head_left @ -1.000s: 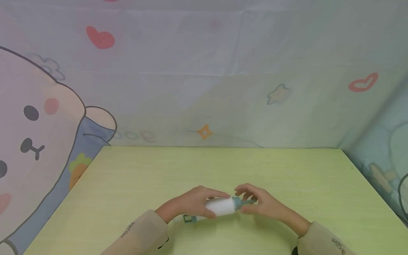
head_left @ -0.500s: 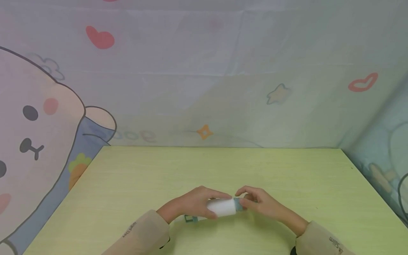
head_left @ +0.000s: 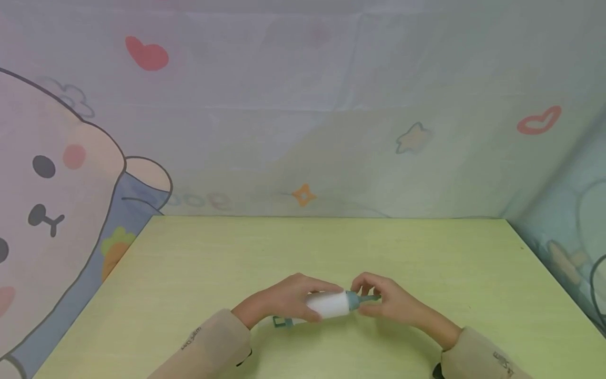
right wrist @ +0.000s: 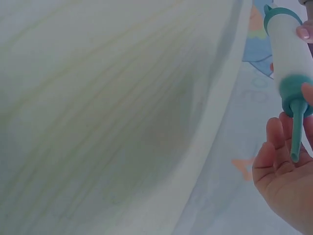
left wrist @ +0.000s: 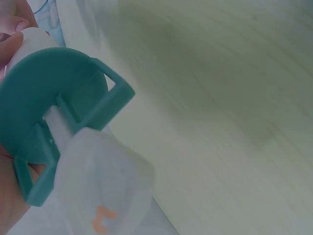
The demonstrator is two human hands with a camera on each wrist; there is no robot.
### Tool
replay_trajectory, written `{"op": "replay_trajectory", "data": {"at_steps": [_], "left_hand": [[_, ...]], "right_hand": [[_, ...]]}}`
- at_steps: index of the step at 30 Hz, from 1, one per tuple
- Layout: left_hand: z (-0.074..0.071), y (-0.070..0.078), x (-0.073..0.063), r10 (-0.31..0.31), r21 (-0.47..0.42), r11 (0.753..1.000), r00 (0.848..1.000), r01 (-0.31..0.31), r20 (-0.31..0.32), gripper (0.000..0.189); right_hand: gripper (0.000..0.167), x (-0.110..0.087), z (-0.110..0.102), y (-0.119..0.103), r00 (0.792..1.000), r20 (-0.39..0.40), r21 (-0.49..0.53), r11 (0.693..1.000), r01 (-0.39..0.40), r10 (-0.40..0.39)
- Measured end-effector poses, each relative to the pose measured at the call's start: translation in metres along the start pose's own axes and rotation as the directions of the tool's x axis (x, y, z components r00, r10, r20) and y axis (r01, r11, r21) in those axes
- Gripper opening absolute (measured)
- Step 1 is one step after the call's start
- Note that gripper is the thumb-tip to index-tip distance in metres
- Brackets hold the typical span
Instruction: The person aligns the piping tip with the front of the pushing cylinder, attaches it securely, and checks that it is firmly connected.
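A large white syringe (head_left: 331, 304) with a green nozzle cap (head_left: 353, 300) is held sideways above the table. My left hand (head_left: 291, 299) grips its barrel from above, thumb on the near side and fingers on the far side. In the left wrist view, the green end flange (left wrist: 34, 93) has two loops, and a pale rod with a translucent white end (left wrist: 102, 176) sticks out behind. Round the thin green nozzle (right wrist: 297, 132), my right hand (head_left: 393, 301) has its fingers loosely bent and spread, thumb and forefinger apart, with no grip visible on the cap.
A light yellow-green table (head_left: 213, 252) lies under both hands. Behind it hangs a printed cloth (head_left: 265, 131) with hearts and a cartoon animal. A dark cable (head_left: 595, 284) runs at the far right edge.
Half a second ago my right thumb and fingers were on the green cap, covering the nozzle. They have since spread and drawn back, baring the nozzle. My left hand keeps its grip.
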State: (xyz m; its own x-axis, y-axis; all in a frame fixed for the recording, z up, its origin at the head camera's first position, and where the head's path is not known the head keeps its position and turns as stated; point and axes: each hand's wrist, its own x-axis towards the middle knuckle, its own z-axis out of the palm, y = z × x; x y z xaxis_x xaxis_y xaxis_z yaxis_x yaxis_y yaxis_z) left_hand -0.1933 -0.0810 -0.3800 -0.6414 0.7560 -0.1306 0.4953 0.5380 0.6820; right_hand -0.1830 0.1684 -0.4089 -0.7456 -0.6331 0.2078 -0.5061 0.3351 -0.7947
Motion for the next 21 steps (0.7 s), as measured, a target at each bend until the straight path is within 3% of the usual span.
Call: {"op": "replay_trajectory", "data": {"at_steps": [6, 12, 21], "left_hand": [[0.0002, 0.0009, -0.0005, -0.005, -0.004, 1.000, 1.000, 0.005, 0.003, 0.055], [0.0003, 0.0031, -0.0009, -0.018, 0.004, 1.000, 1.000, 0.018, 0.005, 0.055], [-0.0007, 0.0049, -0.0031, -0.029, -0.028, 0.999, 0.999, 0.029, 0.016, 0.055]], "right_hand": [[0.017, 0.0005, 0.0013, 0.0020, 1.000, 0.006, 0.008, 1.000, -0.027, 0.027], [0.023, 0.0005, -0.0004, 0.0019, 0.997, 0.052, 0.058, 0.997, -0.055, 0.052], [0.029, -0.0010, 0.0029, -0.0007, 1.000, 0.001, -0.035, 0.999, 0.010, -0.010]]}}
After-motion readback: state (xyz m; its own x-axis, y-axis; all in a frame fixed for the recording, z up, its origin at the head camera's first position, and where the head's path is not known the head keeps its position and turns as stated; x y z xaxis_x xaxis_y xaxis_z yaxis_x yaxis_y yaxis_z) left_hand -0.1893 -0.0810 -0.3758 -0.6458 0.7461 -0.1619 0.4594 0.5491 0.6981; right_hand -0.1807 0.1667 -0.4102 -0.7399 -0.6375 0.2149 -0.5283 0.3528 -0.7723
